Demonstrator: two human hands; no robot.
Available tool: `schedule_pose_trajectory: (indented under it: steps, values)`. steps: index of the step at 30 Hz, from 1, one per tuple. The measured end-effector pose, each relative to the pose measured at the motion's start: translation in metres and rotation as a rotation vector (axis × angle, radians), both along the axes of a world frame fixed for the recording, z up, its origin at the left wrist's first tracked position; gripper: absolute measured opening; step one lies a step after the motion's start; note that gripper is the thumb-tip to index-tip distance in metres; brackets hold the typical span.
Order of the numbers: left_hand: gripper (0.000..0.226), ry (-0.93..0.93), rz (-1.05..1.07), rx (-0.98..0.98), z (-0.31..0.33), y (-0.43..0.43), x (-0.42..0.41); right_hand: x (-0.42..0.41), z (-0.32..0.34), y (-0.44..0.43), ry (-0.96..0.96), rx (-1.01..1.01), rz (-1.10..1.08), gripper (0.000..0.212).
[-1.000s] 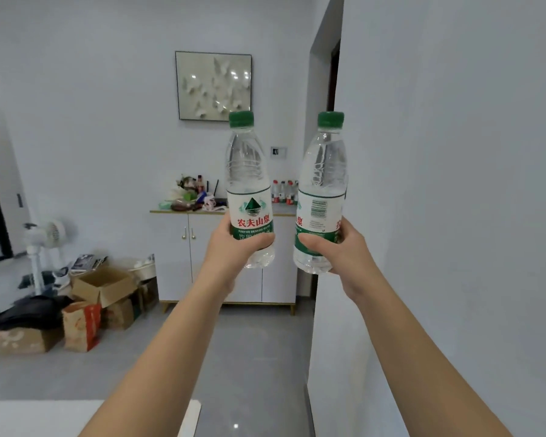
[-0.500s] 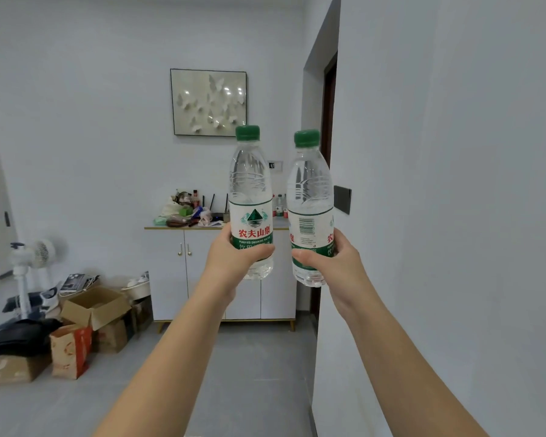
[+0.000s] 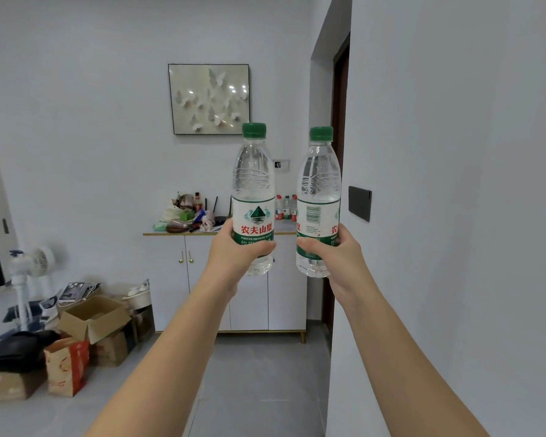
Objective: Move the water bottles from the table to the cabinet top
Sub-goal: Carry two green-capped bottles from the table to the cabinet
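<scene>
Clutter: cardboard boxes [image 3: 92, 316] and a fan [image 3: 38, 261] stand on the floor at the far left, well apart from the path ahead. They sit further out in the view than a second ago.
Counter: its white edge showed at the bottom of the view a second ago and is now out of frame. Judged from that, the pickup is done and the person has left it behind.
Cabinet: the white cabinet [image 3: 171, 279] against the far wall fills more of the view than a second ago, so the person is closing on it. Its top carries a heap of odds and ends [image 3: 186, 216] at the left end and some small bottles [image 3: 286, 208] toward the right.
Left hand: the left hand [image 3: 234, 253] has its fingers wrapped round the lower label of the left bottle [image 3: 253, 184]. The bottle is upright with its green cap up, held in the air in front of the cabinet.
Right hand: the right hand [image 3: 341, 257] grips the right bottle [image 3: 319, 190] the same way, barcode facing the camera. The two bottles are just beside each other and apart.
Wall: a black switch plate [image 3: 360, 203] on the wall corner [image 3: 454, 216] has come into view since a second ago. The right arm passes near that corner.
Stage: this is judged mid-carry, with both bottles not yet set down. The set-down will likely need a spot between the things already on the cabinet top.
</scene>
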State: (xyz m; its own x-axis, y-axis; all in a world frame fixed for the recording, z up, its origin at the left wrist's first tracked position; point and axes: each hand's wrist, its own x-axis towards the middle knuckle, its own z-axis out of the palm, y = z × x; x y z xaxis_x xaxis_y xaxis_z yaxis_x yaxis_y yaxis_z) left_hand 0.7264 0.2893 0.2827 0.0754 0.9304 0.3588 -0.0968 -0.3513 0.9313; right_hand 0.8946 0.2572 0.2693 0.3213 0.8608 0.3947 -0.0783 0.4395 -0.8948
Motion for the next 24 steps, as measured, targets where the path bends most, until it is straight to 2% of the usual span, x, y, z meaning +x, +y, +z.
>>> schedule_pose_trajectory:
  steps: [4, 8, 12, 24]
  values:
    - [0.059, 0.003, 0.007, 0.011, 0.003, 0.06, 0.024, 0.022, 0.007, 0.063, 0.008, 0.0, 0.005, 0.049]
    - [0.054, -0.024, 0.015, 0.019, 0.008, 0.114, 0.045, 0.037, 0.016, 0.124, 0.012, 0.012, 0.013, 0.047]
    - [0.049, -0.06, 0.022, 0.005, 0.005, 0.159, 0.059, 0.047, 0.016, 0.174, 0.037, 0.006, 0.015, 0.054]
    - [0.047, -0.084, -0.011, -0.029, -0.003, 0.304, 0.083, 0.075, 0.005, 0.305, 0.075, -0.033, -0.072, 0.044]
